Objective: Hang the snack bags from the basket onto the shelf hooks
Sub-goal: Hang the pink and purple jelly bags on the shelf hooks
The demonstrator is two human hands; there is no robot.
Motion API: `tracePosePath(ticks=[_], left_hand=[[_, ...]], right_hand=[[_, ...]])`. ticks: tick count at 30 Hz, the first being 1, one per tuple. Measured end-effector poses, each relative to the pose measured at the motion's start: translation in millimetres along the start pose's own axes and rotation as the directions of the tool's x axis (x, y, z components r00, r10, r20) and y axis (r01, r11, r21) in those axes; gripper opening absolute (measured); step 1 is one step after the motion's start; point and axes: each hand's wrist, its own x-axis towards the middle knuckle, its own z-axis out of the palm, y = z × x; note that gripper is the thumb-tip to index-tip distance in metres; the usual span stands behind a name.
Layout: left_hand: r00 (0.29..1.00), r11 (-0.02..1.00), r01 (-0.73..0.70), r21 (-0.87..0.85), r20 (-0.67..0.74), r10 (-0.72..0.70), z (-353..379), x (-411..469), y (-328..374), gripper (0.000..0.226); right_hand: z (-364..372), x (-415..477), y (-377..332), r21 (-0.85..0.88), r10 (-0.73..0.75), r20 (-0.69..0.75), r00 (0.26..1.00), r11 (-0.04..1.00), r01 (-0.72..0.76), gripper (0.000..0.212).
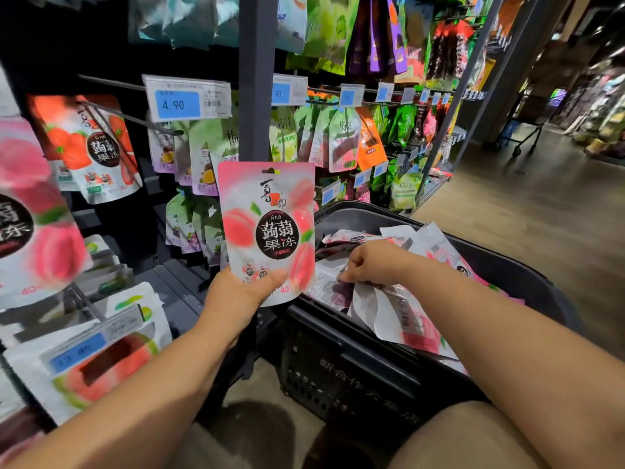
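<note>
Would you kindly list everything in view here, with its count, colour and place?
peach bag: one, pink and white, upright before the shelf.
loose bags: several, white and pink, lying in the basket.
basket: one, black, lower right.
strawberry bags: at least two, red and white, hanging upper left.
price tag: one, blue and white, reads 4.90.
green bags: many, hanging right of the grey post.
left hand: holds the peach bag's bottom edge.
right hand: pinches a loose bag in the basket.

Gripping an upright bag [267, 228] with left hand [236, 294] beside the basket [355, 370]; pinching a white bag [382, 306] inside with right hand [370, 262].
</note>
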Motion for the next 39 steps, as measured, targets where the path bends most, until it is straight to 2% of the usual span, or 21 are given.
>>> tracePosePath(ticks=[3, 6, 8, 10, 14, 20, 23, 28, 32, 34, 36, 39], left_hand=[[1.000, 1.000, 0.003, -0.009, 0.000, -0.003, 0, 0, 0, 0.062], [1.000, 1.000, -0.003, -0.022, 0.008, 0.003, 0, 1, -1, 0.062], [1.000, 1.000, -0.010, -0.023, 0.009, 0.011, 1, 0, 0, 0.064], [1.000, 1.000, -0.009, -0.030, 0.012, 0.009, 1, 0, 0, 0.064], [1.000, 0.999, 0.001, -0.043, 0.019, 0.000, 1, 0, 0, 0.059], [1.000, 0.999, 0.015, -0.030, 0.019, -0.014, 2, -2, 1, 0.044], [1.000, 1.000, 0.013, -0.028, 0.000, -0.013, 1, -3, 1, 0.031], [1.000, 0.999, 0.006, -0.050, 0.020, -0.005, 4, -6, 5, 0.033], [1.000, 0.998, 0.010, -0.066, 0.019, -0.008, 5, -7, 7, 0.028], [1.000, 0.997, 0.008, -0.072, 0.018, -0.006, 5, -8, 8, 0.026], [1.000, 0.998, -0.002, -0.068, 0.020, 0.004, 6, -10, 10, 0.026], [1.000, 0.998, -0.007, -0.068, 0.017, 0.008, 6, -10, 11, 0.027]], right_hand=[[-4, -5, 3, 0.021, 0.023, -0.030, 0.999, 1.000, -0.023, 0.029], [-8, -11, 13, 0.066, 0.091, 0.092, 0.992, 0.993, -0.097, 0.037], [-10, -14, 21, 0.206, 0.111, 0.168, 0.980, 0.968, -0.145, 0.028], [-10, -15, 29, 0.270, 0.092, 0.178, 0.980, 0.953, -0.139, 0.017], [-12, -14, 31, 0.231, 0.056, 0.108, 0.993, 0.970, -0.080, 0.019], [-36, -22, 13, 0.374, 0.016, -0.201, 0.980, 0.925, 0.062, 0.019], [-47, -29, 5, 0.495, 0.036, -0.338, 0.940, 0.857, 0.145, 0.016], [-61, -35, 0, 0.622, 0.040, -0.500, 0.865, 0.711, 0.327, 0.018], [-63, -36, -1, 0.624, 0.024, -0.544, 0.838, 0.680, 0.385, 0.018], [-61, -36, -2, 0.643, 0.032, -0.526, 0.850, 0.669, 0.373, 0.019], [-59, -33, 0, 0.695, 0.062, -0.481, 0.875, 0.635, 0.337, 0.032], [-58, -32, -1, 0.703, 0.100, -0.436, 0.894, 0.658, 0.270, 0.063]])
